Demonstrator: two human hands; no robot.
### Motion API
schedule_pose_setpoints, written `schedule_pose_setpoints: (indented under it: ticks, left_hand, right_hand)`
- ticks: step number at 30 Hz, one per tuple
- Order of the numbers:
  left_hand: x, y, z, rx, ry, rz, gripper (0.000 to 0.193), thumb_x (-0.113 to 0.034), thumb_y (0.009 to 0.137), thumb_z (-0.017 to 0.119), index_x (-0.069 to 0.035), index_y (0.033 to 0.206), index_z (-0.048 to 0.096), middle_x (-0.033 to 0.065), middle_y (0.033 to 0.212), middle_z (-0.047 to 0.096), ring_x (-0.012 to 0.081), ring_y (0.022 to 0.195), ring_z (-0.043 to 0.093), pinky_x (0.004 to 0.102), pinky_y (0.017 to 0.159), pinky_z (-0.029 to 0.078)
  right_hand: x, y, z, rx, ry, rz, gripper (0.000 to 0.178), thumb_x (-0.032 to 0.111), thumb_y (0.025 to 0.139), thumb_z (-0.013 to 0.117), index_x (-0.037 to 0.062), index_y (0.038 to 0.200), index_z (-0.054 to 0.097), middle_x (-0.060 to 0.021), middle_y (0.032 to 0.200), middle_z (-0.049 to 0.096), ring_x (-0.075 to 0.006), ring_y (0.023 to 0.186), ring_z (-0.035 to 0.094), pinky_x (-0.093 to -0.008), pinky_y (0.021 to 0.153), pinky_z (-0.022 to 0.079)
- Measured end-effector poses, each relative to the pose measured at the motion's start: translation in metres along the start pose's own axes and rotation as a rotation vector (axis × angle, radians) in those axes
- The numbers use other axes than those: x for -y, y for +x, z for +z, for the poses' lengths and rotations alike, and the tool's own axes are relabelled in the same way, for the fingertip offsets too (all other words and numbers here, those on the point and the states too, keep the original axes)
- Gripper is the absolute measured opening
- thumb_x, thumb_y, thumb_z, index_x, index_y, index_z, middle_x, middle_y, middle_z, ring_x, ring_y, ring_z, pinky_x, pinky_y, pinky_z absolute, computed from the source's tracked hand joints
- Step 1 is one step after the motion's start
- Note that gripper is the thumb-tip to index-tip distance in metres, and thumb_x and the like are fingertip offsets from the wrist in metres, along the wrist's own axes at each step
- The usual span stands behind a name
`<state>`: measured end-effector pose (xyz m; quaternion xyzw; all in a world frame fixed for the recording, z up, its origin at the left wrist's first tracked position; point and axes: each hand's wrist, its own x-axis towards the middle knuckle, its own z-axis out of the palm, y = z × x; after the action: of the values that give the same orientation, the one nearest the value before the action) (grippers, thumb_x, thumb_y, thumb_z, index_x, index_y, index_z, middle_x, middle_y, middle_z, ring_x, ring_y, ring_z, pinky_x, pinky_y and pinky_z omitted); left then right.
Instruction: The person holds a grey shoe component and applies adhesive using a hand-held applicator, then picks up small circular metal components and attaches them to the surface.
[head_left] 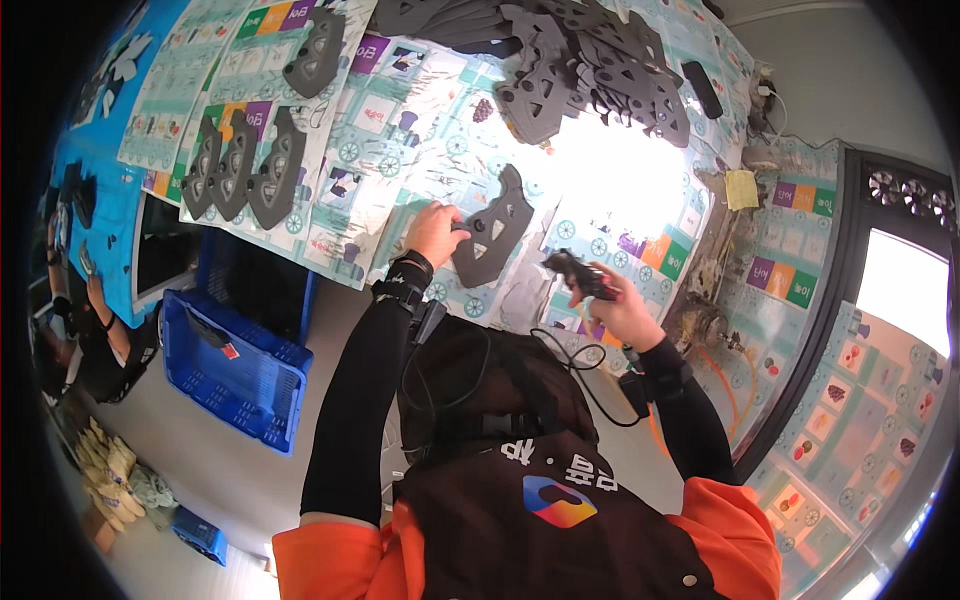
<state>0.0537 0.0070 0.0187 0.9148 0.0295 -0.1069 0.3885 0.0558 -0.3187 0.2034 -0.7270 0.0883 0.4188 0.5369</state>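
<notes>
My left hand [433, 236] is closed on the left edge of a dark grey moulded plastic part [497, 232] with triangular cut-outs, which lies on the patterned table cover in front of me. To its right, my right hand [624, 308] is wrapped round a small black and dark red hand tool [578, 272]. The tool's head points left, toward the part but apart from it; its exact kind is unclear. Similar grey parts [278, 170] lie in a row at the left of the table, and another part [317, 55] lies farther back.
A big pile of grey parts [600, 70] covers the back of the table. Bright glare whitens the surface right of centre. A blue crate [235, 375] stands at the left below the table edge. Another person's arm [105, 305] reaches in at far left. Orange hoses [735, 385] hang at the right.
</notes>
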Motion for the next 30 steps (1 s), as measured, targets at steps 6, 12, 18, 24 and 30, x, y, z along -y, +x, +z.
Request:
schedule_pose_setpoints:
  ticks: [6,12,18,24,30]
  left_hand:
    - [0.009,0.008,-0.01,0.13,-0.257,-0.011,0.033,-0.014,0.078,0.084,-0.004,0.1,0.062,0.0117,0.091,0.066,0.031,0.089,0.065,0.0429,0.079,0.051]
    - [0.007,0.006,-0.005,0.042,-0.173,0.019,0.03,-0.007,0.077,0.082,-0.004,0.096,0.059,0.0122,0.094,0.065,0.0331,0.092,0.065,0.0438,0.081,0.051]
    - [0.009,0.008,-0.005,0.059,-0.182,0.027,0.031,-0.007,0.077,0.083,-0.004,0.097,0.06,0.0127,0.097,0.065,0.0344,0.095,0.064,0.0447,0.082,0.051]
    - [0.013,0.009,0.0,0.073,-0.166,0.05,0.03,-0.005,0.08,0.08,-0.005,0.1,0.058,0.0112,0.099,0.064,0.0341,0.1,0.063,0.0441,0.087,0.05]
    - [0.014,0.011,0.001,0.112,-0.17,0.037,0.028,-0.004,0.082,0.078,-0.006,0.101,0.058,0.0104,0.1,0.064,0.0333,0.103,0.062,0.0435,0.089,0.049]
  right_hand:
    - [0.011,0.052,0.052,0.106,-0.305,0.117,0.052,0.01,0.081,0.064,0.0031,0.132,0.061,-0.0069,0.087,0.07,-0.0167,0.066,0.064,-0.0348,0.061,0.053]
    - [-0.002,0.08,0.074,0.106,-0.397,0.058,0.055,0.013,0.078,0.068,-0.0011,0.13,0.059,-0.0203,0.088,0.066,-0.0302,0.08,0.067,-0.0429,0.075,0.052]
    - [-0.01,0.099,0.082,0.066,-0.387,-0.026,0.054,0.011,0.078,0.067,-0.0026,0.129,0.058,-0.022,0.09,0.066,-0.0337,0.084,0.067,-0.0429,0.08,0.051]
    - [-0.017,0.105,0.087,0.021,-0.445,-0.071,0.055,0.012,0.079,0.066,-0.0018,0.131,0.057,-0.0233,0.095,0.068,-0.0359,0.089,0.068,-0.0422,0.083,0.051]
    - [-0.026,0.111,0.08,0.008,-0.39,-0.068,0.057,0.013,0.078,0.066,-0.0023,0.132,0.057,-0.0251,0.1,0.07,-0.0391,0.095,0.069,-0.0426,0.087,0.052]
